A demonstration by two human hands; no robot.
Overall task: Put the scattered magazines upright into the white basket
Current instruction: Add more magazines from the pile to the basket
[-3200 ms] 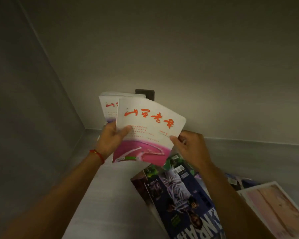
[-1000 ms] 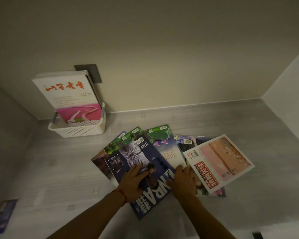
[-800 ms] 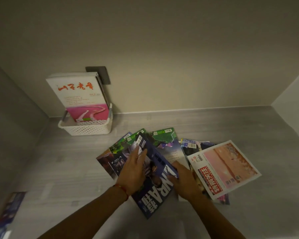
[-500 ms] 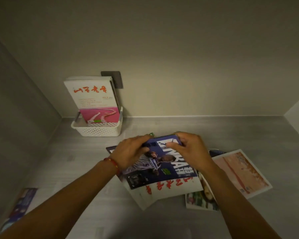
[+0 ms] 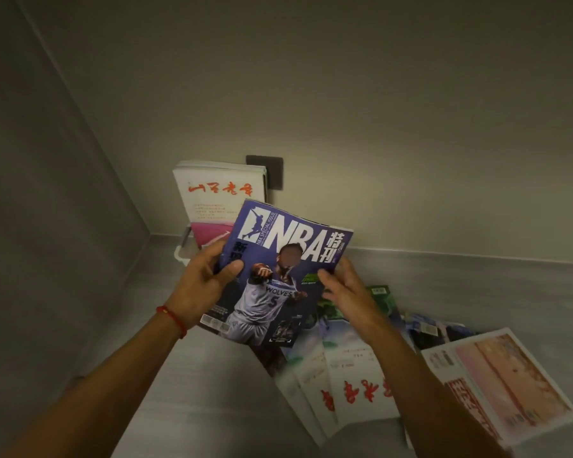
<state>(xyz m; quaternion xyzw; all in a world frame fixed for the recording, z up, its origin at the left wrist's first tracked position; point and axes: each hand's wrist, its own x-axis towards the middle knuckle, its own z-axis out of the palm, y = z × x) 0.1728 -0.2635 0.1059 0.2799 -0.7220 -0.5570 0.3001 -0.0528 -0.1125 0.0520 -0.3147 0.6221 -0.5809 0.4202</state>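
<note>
Only the head view here, so: dead center of the frame there's the purple NBA magazine [image 5: 280, 269], held up off the floor with its cover facing the camera and tilted a bit clockwise. The left hand [image 5: 203, 283] grips its left edge, thumb on the cover and fingers curled round the back. The right hand [image 5: 344, 289] is at the right edge with the thumb on the cover's edge; its other fingers are hidden behind the pages, so I'd call it a pinch. Just behind the magazine, a little above center-left, the white basket [image 5: 181, 257] sits in the corner of the room, mostly covered up, only a bit of rim peeking out. White magazines with red lettering [image 5: 219, 196] already stand upright in it, leaning back toward the wall by a dark wall plate [image 5: 272, 170]. Lower right of the frame, the rest of the scattered magazines [image 5: 361, 368] lie fanned out on the grey floor [image 5: 212, 391], overlapping each other, with a pink-and-white one [image 5: 503, 388] at the far right. As for handling, I'd guess it's light, floppy and glossy, so kinda slippery; holding both side edges like this should keep it from sagging, and I'd slide it in bottom edge first, in front of the ones already standing.
</note>
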